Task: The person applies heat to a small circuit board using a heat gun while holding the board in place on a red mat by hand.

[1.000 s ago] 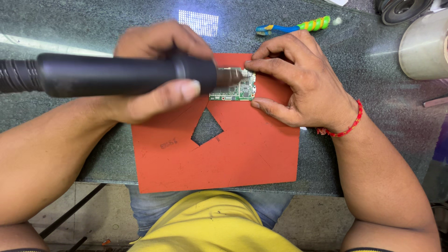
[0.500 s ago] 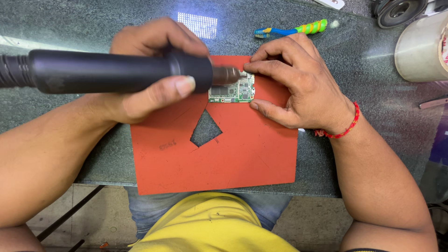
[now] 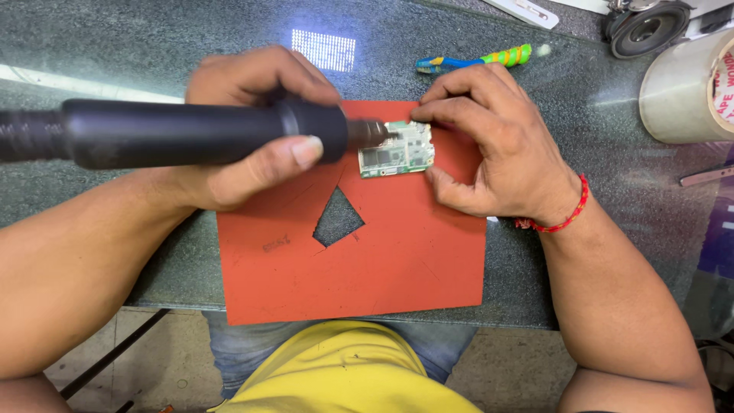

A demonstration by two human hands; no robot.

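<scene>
The left hand (image 3: pixel 252 138) has its fingers (image 3: pixel 294 153) wrapped tight around a thick black hot-air tool (image 3: pixel 199 131), thumb along the near side of the barrel. The tool lies almost level, its corrugated hose running off past the wrist, and its metal nozzle sticks out just beyond the fingertips, its tip at the left edge of a small green circuit board (image 3: pixel 397 149); whether nozzle and board touch cannot be told.

The right hand (image 3: pixel 501 145) rests on the other side of the board. Its fingers (image 3: pixel 451 107) are curled and close together, the forefinger tip pressing the board's far corner and the thumb lying against its near right corner, so the board sits pinned between them.

The board lies flat on an orange-red mat (image 3: pixel 382 260), under both sets of fingertips. A triangular hole (image 3: pixel 338 219) is cut in the mat, just nearer the person than the left thumb. The mat lies on a dark speckled counter (image 3: pixel 115 53).

Beyond the right fingers lies a blue, yellow and green handled tool (image 3: pixel 478 60). Well off past the right wrist stands a roll of clear tape (image 3: pixel 688 92)
</scene>
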